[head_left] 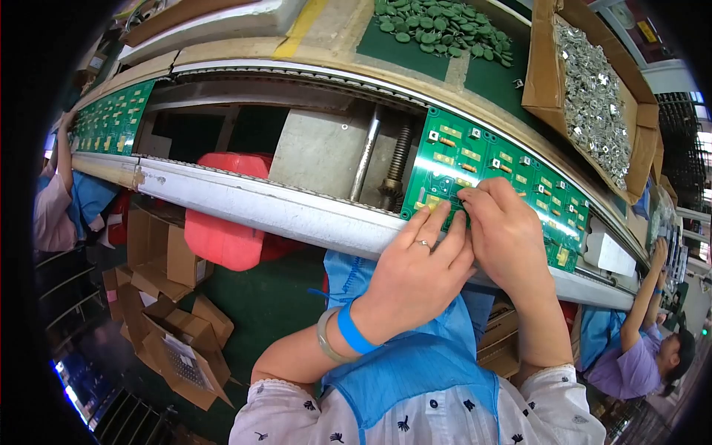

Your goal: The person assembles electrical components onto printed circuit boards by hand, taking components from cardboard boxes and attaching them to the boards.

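Observation:
A green circuit board lies across the conveyor rails in front of me, carrying small square metal parts and striped resistors. Both hands work at its near edge, left of the middle. My right hand bends its thumb and index finger into a pinch right above the board; whatever is between them is too small to make out. Beside it, my left hand, with a ring, is closed, its fingertips bunched on the board against the right fingertips. What the left fingers hold, if anything, is hidden.
Beyond the far rail sit a heap of green disc-shaped components and a cardboard box of small metal parts. The near rail runs sideways. Another board lies far left. A red stool and co-workers are nearby.

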`<state>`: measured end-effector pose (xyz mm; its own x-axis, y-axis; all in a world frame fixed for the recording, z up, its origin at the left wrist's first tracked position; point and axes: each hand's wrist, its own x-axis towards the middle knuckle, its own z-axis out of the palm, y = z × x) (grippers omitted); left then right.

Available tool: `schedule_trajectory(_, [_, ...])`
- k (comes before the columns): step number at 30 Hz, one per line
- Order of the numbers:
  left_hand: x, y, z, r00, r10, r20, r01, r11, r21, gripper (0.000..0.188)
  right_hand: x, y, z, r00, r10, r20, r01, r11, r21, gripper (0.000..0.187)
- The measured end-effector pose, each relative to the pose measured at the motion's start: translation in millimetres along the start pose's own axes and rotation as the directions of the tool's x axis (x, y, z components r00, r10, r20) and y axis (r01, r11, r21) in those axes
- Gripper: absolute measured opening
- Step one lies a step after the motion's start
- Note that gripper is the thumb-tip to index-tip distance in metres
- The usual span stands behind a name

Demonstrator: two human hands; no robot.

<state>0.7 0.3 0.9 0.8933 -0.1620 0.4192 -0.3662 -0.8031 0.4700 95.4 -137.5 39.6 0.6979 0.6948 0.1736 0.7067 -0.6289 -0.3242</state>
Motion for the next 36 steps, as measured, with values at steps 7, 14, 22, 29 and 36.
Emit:
schedule_trajectory(7, [-5.9, -3.4, -6.9, 0.993, -0.003, -0.118, -0.011, 0.993, -0.120, 0.042, -4.0, -4.3, -5.8, 0.995, 0.054, -0.081, -0.050, 0.997, 0.054, 0.029])
schedule_trajectory(14, [-31.6, -38.6, -53.8, 0.888, -0.155, -0.433, 0.090, 0.982, -0.165, 0.029, -17.7, -55.1, 9.8, 0.980, -0.190, -0.063, 0.187, 0.981, -0.051, 0.052])
schedule_trajectory(22, [-44.5, -101.4, -111.3, 0.771, -0.155, -0.618, 0.238, 0.970, 0.053, 0.017, -62.6, -27.1, 22.7, 0.998, -0.055, 0.007, 0.055, 0.982, -0.180, 0.064])
schedule_trajectory(29, [-60.6, -197.9, -190.7, 0.595, -0.236, -0.768, 0.485, 0.868, 0.109, 0.016, -137.8, 31.8, -17.2, 0.951, 0.304, 0.062, -0.276, 0.920, -0.277, 0.058])
schedule_trajectory(36, [-91.5, -318.9, -268.8, 0.486, -0.311, -0.817, 0.747, 0.633, 0.203, 0.025, -201.0, 146.7, -25.0, 0.657, -0.286, -0.697, 0.195, 0.958, -0.210, 0.040])
